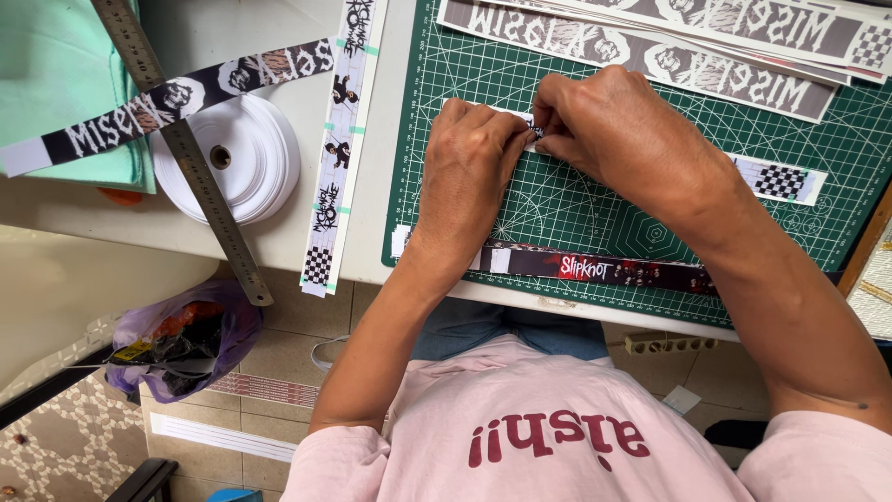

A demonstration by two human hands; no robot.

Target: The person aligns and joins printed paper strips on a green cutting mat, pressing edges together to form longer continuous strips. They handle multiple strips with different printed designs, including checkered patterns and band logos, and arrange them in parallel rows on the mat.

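The head view looks straight down on a white bench [279, 237] with a green cutting mat [576, 214] lying on its right part. Both hands meet near the middle of the mat. The left hand [465, 163] lies palm down with its fingers curled, the fingertips pinched onto a narrow printed strip [776, 178], and the right hand [604, 125] is closed on the same strip just beside it, so the two hands touch at the fingertips. The strip runs out from under the right hand to the right, flat on the mat, and ends in a black-and-white chequered patch. Near the mat's front edge, under the left wrist, lies a dark band [604, 270] with red and white print. At the mat's far edge several long black-and-white printed strips [650, 51] are stacked at a slight slant. Left of the mat, on the bare bench, a white strip with small black figures [336, 158] lies lengthwise, and another black-and-white band [177, 98] crosses over a steel ruler [186, 153], which itself lies across a roll of white tape [246, 153]. A mint-green sheet [65, 84] covers the far left corner. Below the bench edge, a purple plastic bag [181, 339] sits on the tiled floor [279, 358], and the person's pink shirt [520, 437] fills the bottom of the view.
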